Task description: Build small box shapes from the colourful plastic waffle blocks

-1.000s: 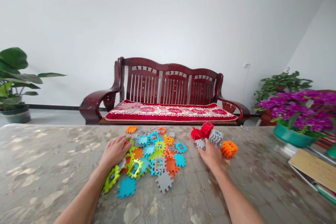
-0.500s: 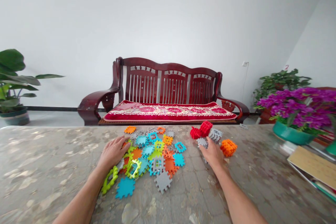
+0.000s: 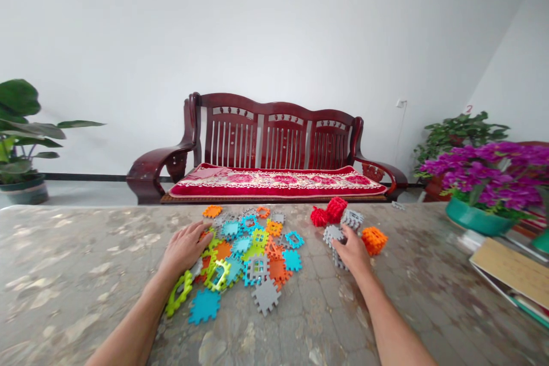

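My left hand [image 3: 184,246] lies flat on the left edge of a pile of interlocking plastic puzzle tiles [image 3: 253,243], fingers stretched out. The tiles are blue, green, orange and grey, some with window-like cut-outs. My right hand [image 3: 355,250] is beside a grey notched-edge block [image 3: 333,234], its thumb and forefinger apart and the thumb at the block's near side. More grey tile edges [image 3: 340,261] show under the thumb. Around this hand stand red blocks [image 3: 337,210], another grey block [image 3: 352,218] and an orange block [image 3: 374,240].
A patterned grey cover lies over the table [image 3: 107,274]. Purple flowers in a green pot [image 3: 476,220] and a cardboard-coloured folder [image 3: 514,269] occupy the right side. Beyond the table's far edge is a dark red wooden bench [image 3: 281,108]; a potted plant [image 3: 23,189] stands at left.
My right hand has shifted slightly right and nearer to me, uncovering more of the grey block. The left hand and the pile of tiles look the same.
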Action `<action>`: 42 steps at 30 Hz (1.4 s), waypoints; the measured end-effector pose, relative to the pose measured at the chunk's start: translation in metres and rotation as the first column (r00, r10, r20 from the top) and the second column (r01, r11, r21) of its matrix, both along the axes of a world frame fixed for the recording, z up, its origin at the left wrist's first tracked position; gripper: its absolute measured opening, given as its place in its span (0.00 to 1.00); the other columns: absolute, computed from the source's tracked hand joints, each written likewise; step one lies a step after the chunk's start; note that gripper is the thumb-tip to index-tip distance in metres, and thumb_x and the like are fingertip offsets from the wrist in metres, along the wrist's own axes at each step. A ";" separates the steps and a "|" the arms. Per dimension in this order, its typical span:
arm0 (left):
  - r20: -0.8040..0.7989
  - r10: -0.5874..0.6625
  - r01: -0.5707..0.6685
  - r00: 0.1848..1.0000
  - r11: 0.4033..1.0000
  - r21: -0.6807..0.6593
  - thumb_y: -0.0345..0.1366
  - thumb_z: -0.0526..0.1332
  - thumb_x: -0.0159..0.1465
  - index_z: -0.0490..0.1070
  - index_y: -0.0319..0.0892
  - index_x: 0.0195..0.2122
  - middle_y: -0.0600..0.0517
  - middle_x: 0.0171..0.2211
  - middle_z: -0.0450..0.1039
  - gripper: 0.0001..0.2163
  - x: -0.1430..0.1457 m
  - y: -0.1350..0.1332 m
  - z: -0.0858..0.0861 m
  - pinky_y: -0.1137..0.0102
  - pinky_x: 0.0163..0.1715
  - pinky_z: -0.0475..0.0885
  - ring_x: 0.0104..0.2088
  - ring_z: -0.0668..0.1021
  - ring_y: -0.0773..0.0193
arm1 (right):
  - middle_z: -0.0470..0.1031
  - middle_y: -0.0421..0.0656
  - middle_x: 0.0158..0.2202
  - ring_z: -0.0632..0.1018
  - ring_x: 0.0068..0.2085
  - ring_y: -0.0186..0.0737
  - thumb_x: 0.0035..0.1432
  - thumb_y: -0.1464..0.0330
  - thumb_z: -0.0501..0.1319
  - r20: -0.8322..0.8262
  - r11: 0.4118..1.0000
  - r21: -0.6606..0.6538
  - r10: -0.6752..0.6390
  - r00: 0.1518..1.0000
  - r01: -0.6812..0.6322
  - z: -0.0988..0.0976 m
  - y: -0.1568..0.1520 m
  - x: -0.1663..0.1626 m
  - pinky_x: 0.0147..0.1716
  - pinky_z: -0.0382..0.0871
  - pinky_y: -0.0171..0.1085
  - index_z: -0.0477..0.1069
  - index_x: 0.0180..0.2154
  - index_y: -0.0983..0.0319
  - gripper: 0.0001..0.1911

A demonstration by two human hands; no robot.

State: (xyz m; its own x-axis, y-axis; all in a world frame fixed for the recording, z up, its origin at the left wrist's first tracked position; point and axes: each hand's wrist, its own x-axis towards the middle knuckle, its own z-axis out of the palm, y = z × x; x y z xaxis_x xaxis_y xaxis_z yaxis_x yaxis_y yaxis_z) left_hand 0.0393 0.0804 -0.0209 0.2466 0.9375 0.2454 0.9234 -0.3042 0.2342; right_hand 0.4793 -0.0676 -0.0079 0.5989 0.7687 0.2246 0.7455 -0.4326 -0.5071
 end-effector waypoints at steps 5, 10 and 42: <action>0.005 0.013 -0.013 1.000 1.000 0.015 0.48 0.47 0.65 0.71 0.49 0.56 0.48 0.60 0.69 0.23 0.000 0.000 -0.001 0.59 0.59 0.61 0.58 0.71 0.53 | 0.75 0.48 0.54 0.74 0.54 0.48 0.56 0.60 0.58 0.102 0.998 -0.056 0.018 0.995 -0.012 0.001 -0.004 -0.001 0.53 0.65 0.41 0.68 0.57 0.60 0.27; -0.001 0.013 -0.013 1.000 1.000 0.011 0.49 0.47 0.65 0.70 0.48 0.57 0.48 0.60 0.69 0.24 0.000 0.000 -0.001 0.59 0.59 0.61 0.58 0.72 0.53 | 0.75 0.48 0.54 0.75 0.53 0.47 0.56 0.61 0.57 0.042 1.000 -0.007 0.019 0.999 -0.018 0.000 -0.003 0.002 0.52 0.65 0.40 0.66 0.58 0.61 0.28; -0.055 0.008 -0.011 0.998 0.999 -0.047 0.45 0.45 0.68 0.66 0.49 0.60 0.47 0.62 0.66 0.22 0.010 -0.011 0.006 0.56 0.62 0.56 0.62 0.67 0.55 | 0.77 0.47 0.48 0.73 0.52 0.44 0.57 0.74 0.50 0.346 0.885 0.325 0.218 0.912 -0.335 -0.007 -0.052 -0.028 0.57 0.63 0.45 0.74 0.46 0.59 0.20</action>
State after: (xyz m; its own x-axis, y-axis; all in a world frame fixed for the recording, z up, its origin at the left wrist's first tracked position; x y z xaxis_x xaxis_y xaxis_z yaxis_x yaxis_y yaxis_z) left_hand 0.0489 0.0697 -0.0149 0.2496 0.9501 0.1873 0.9380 -0.2852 0.1970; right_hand 0.4512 -0.1199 -0.0145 0.2362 0.7180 0.6548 0.9444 -0.0109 -0.3287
